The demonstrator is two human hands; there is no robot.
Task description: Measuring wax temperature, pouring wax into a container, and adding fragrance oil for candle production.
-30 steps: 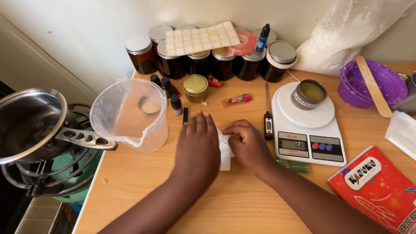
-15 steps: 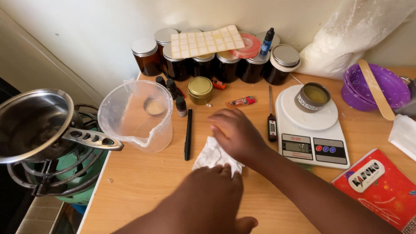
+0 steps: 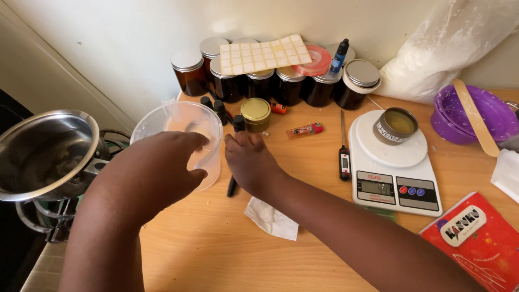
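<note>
The jug point(image 3: 184, 130) is cloudy, clear plastic. The table point(image 3: 216, 254) is smooth matt wood. The pan point(image 3: 43, 154) is shiny metal. The tissue point(image 3: 271, 219) is crumpled white paper. The jars point(image 3: 254, 81) are glossy brown glass.

A light wooden tabletop set against a plain off-white wall

The smooth, pale-orange wooden table point(image 3: 303, 254) runs flush to the off-white painted wall point(image 3: 135, 32), which glows softly near the top; at lower left, pale square floor tiles point(image 3: 40, 278) show beside the table's edge.
</note>
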